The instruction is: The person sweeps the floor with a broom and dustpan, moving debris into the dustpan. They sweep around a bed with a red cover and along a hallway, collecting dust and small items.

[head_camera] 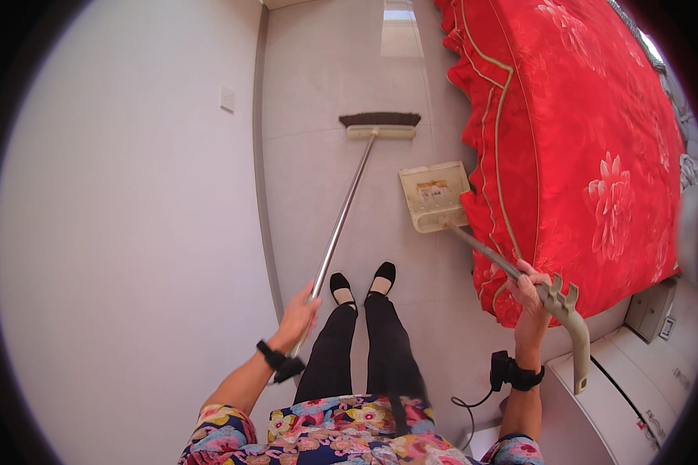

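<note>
My left hand is closed around the metal handle of a broom. The broom's dark bristles point away from me over the tiled floor, beyond my feet. In my right hand is the handle of a long-handled dustpan, gripped just below its hooked, clip-bearing grey-beige top. The cream pan lies to the right of and nearer to me than the broom head, close to the bed's red skirt. A worn sticker is on the pan.
A bed with a red floral cover runs along the right. On the left stands a white wall with a grey baseboard and a wall switch or socket. White furniture is at lower right; a black cable hangs near my right wrist.
</note>
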